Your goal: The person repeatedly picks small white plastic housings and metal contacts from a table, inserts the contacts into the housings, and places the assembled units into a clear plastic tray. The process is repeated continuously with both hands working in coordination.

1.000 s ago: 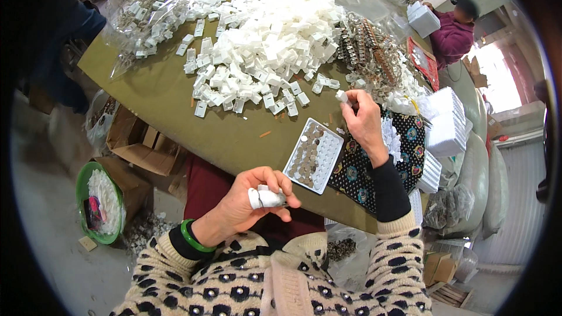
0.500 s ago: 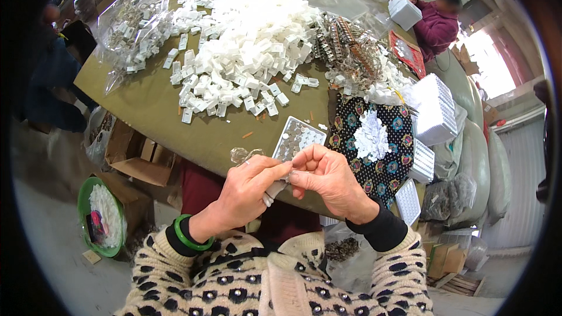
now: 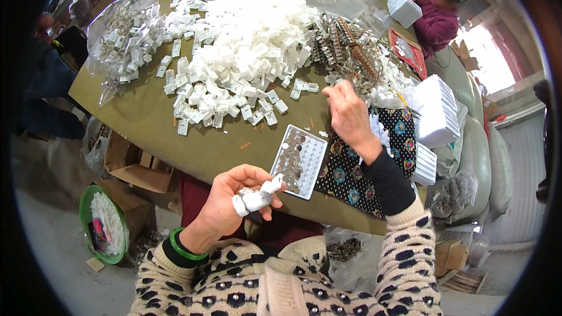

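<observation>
My left hand point(image 3: 225, 202), palm turned up in front of the table edge, is closed round a small white plastic casing point(image 3: 272, 184). White material is wrapped about some of its fingers. My right hand point(image 3: 351, 118) is stretched out over the dark patterned cloth point(image 3: 345, 169), its bent fingertips close together; whatever they hold is too small to make out. Just beyond those fingers lies a heap of metal strips point(image 3: 345, 44). Between my hands sits a white tray point(image 3: 316, 161) with rows of small round discs, greyish ones on its left side.
A large pile of white plastic casings point(image 3: 246, 41) covers the table's middle. At left stands a clear bag of parts point(image 3: 126, 35); stacked white trays point(image 3: 436, 111) are at right. A green basin point(image 3: 93, 199) is on the floor. Another person point(image 3: 436, 26) handles a white stack.
My right hand has left my left hand and moved far right, over the cloth. The left hand has turned palm up, showing the casing. More of the disc tray shows.
</observation>
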Available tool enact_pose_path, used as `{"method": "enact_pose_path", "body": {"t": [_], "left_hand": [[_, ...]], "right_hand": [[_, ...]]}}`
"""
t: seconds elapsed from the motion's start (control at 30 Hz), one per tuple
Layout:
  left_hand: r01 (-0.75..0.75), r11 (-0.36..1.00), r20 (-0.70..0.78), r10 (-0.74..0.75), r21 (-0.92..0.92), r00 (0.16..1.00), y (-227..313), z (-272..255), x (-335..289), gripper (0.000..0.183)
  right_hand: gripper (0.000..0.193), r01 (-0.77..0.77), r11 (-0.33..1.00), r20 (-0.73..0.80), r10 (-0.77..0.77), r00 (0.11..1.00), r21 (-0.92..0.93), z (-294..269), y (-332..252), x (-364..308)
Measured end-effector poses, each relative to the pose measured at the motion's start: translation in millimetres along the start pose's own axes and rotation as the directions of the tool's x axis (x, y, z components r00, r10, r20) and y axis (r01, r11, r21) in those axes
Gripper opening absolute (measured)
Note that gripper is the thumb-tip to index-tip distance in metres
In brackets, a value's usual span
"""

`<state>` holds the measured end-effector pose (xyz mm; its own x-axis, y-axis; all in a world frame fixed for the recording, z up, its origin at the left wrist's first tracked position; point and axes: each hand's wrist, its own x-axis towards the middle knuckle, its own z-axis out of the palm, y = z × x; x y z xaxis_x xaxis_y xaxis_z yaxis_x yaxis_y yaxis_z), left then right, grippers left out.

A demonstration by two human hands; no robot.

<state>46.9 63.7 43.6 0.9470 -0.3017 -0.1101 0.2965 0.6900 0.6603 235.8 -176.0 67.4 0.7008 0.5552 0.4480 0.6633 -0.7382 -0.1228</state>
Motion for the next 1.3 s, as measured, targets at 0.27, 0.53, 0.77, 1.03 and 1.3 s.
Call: {"method": "enact_pose_path", "body": {"t": [0.27,0.53,0.77,1.03,1.3], "left_hand": [[0.025,0.986,0.036,-0.019,-0.163,0.999,-4,-5,-1,0.027],[0.021,0.99,0.015,-0.019,-0.138,1.0,-8,-7,1,0.031],[0.012,0.989,-0.018,-0.015,-0.146,1.0,-10,-3,-3,0.026],[-0.051,0.985,-0.063,0.041,-0.168,0.997,-9,1,-4,0.02],[-0.17,0.985,-0.131,0.174,0.04,0.976,1,7,-1,0.023]], "right_hand": [[0.01,0.1,0.951,0.081,-0.08,0.994,-0.291,25,51,14],[0.011,-0.409,0.27,0.204,0.559,0.804,0.872,-9,35,25],[0.013,-0.511,0.262,0.233,0.662,0.712,0.819,11,20,18],[0.011,-0.252,-0.433,0.447,0.44,0.779,0.866,-9,-19,3],[0.018,-0.257,-0.662,0.589,0.343,0.732,0.704,-42,-98,-35]]}}
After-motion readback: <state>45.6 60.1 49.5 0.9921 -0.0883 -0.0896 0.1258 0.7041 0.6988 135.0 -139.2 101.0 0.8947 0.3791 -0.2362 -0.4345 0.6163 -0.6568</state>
